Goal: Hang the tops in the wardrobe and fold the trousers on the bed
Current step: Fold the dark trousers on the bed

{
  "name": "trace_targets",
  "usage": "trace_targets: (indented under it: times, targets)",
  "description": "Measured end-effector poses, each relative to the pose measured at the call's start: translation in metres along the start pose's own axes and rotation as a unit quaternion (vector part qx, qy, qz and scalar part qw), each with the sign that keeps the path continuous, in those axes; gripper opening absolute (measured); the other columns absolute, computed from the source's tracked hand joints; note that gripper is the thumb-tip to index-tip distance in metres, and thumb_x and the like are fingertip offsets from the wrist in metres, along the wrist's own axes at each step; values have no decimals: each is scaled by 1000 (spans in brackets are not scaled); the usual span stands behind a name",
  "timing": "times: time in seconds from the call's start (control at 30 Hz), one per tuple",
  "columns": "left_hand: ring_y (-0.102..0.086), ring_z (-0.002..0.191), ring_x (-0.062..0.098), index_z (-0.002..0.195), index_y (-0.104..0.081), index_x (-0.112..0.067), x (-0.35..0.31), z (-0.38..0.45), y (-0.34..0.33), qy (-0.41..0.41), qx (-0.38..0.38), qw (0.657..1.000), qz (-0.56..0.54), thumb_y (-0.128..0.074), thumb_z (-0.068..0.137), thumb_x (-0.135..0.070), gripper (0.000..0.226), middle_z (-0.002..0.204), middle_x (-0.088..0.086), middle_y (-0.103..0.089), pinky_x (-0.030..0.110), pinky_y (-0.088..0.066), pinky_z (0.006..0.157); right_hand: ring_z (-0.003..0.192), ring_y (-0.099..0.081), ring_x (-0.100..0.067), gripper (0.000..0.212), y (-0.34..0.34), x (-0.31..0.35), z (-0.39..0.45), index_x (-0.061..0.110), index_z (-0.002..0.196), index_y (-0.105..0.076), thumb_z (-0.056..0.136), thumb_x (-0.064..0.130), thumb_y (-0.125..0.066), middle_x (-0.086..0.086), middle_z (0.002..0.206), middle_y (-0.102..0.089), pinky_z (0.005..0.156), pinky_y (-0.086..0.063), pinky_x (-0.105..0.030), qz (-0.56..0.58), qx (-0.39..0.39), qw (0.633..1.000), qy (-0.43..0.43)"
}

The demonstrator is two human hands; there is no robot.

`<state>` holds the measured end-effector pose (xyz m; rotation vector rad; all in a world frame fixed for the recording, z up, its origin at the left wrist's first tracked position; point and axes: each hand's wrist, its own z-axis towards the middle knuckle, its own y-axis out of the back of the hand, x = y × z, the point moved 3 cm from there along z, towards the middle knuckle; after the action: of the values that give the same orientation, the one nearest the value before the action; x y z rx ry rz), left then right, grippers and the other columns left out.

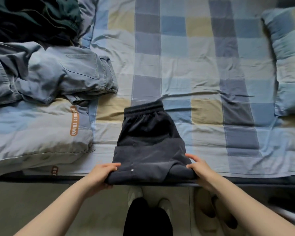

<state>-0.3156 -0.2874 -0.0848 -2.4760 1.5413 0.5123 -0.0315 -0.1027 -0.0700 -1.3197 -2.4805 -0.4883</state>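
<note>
Dark grey trousers (148,138) lie partly folded on the checked bed sheet (203,65), elastic waistband at the far end, folded edge at the bed's near edge. My left hand (101,174) grips the near left corner of the fold, thumb on top and fingers underneath. On the near right corner my right hand (198,169) grips the fold the same way. A pile of light blue jeans (58,74) lies crumpled at the left. Dark green and black clothes (32,19) are heaped at the far left corner.
A checked pillow with orange lettering (41,132) sits left of the trousers. Another pillow (289,57) lies at the right. Below the bed edge are the floor, my dark-clad legs with light shoes (134,195), and a pair of slippers (209,210).
</note>
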Motion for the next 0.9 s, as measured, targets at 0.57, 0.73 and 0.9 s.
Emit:
trace_targets:
  times: [0.57, 0.73, 0.9]
  targets:
    - [-43, 63, 17, 101, -58, -19, -117, 111, 31, 49, -36, 996, 61, -37, 84, -79, 66, 77, 3, -50, 29, -37, 57, 76, -52, -20, 18, -3, 141, 109, 12, 89, -59, 94, 25, -48, -9, 91, -51, 64, -48, -29, 133, 9, 991, -34]
    - [-71, 83, 7, 110, -61, -23, -83, 120, 1, -20, 4, 1000, 10, -72, 85, -37, 31, 110, -3, -70, 22, -53, 59, 93, -66, -14, 41, -26, 108, 134, 20, 117, -61, 84, 42, -68, 1, 112, -69, 72, -47, -25, -65, 45, 997, 2]
    - [-69, 98, 22, 112, -67, -14, -52, 140, -3, -36, -35, 998, -41, -73, 86, -27, 30, 109, 6, -73, 35, -54, 83, 93, -71, -12, 62, -26, 70, 149, 20, 119, -64, 69, 53, -77, 7, 102, -74, 76, -53, -25, -33, 98, 994, -15]
